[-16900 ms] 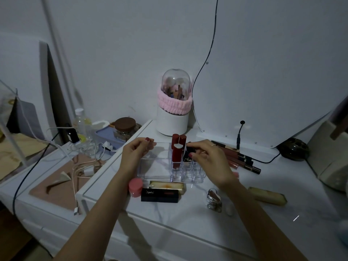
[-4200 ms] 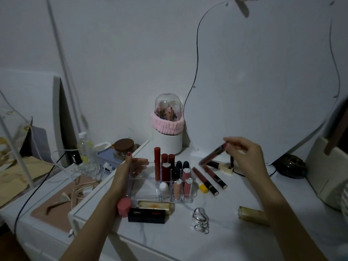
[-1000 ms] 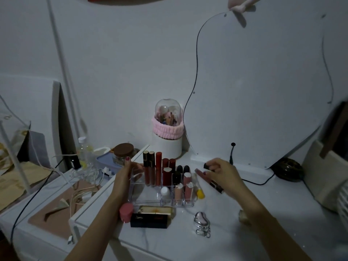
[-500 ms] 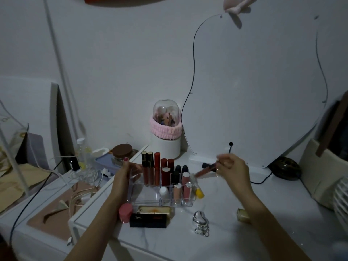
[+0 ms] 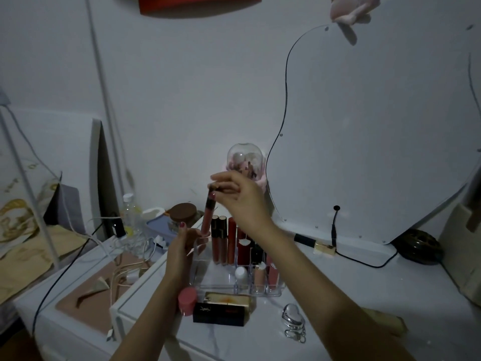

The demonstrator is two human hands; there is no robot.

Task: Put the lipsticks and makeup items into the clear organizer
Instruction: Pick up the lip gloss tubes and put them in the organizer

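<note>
**Head view: lip gloss tube turned upright over the organizer**

Head camera shows the right hand (image 5: 238, 198) raised above the back left of the clear acrylic organizer (image 5: 234, 272); half a second ago it was lower and farther right, with the tube slanting. Now its fingers (image 5: 221, 190) pinch the dark cap of a slim rose-coloured lip gloss tube (image 5: 208, 214), wrist bent and forearm crossing over the organizer from the lower right. The tube's long axis is close to vertical, cap up, base pointing down, just left of the two tall brown gloss tubes (image 5: 218, 238) already standing in the back row. The left hand (image 5: 182, 246) has stayed on the organizer's left wall, fingers curled around the edge, one red-painted nail showing. In front of the organizer on the white marble tabletop (image 5: 338, 287) lie a round pink pot (image 5: 187, 303), a gold box (image 5: 229, 299) and a black rectangular box (image 5: 220, 312). A gold-and-black lipstick (image 5: 315, 243) lies by the mirror's base.
</note>
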